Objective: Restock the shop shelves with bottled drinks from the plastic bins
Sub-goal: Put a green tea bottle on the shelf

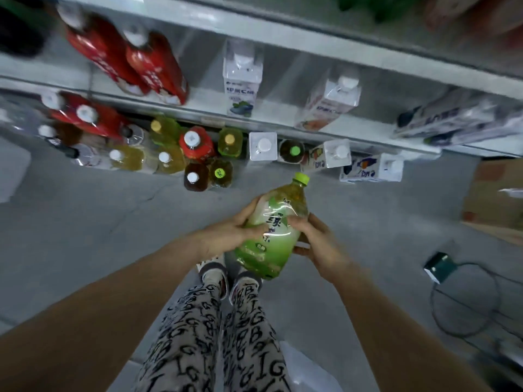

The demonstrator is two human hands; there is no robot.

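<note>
Head view: clasping green tea bottle (278,250) at mid-label between left hand (223,236) and right hand (319,244), cap (301,178) pointing beyond the grip. Judging it full, weighty, slick-wrapped; favouring the waist.

Your left hand (226,236) and right hand (317,241) hide both flanks of the green bottle (271,236), whose label print is too smeared to read. The cartons (458,117) at the right end of the shelf (283,120) are blurred; the cardboard box (498,193) is cropped.

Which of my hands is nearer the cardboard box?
Right. The right hand grips the green bottle on the side toward the cardboard box; the left hand grips the bottle's far side.
</note>
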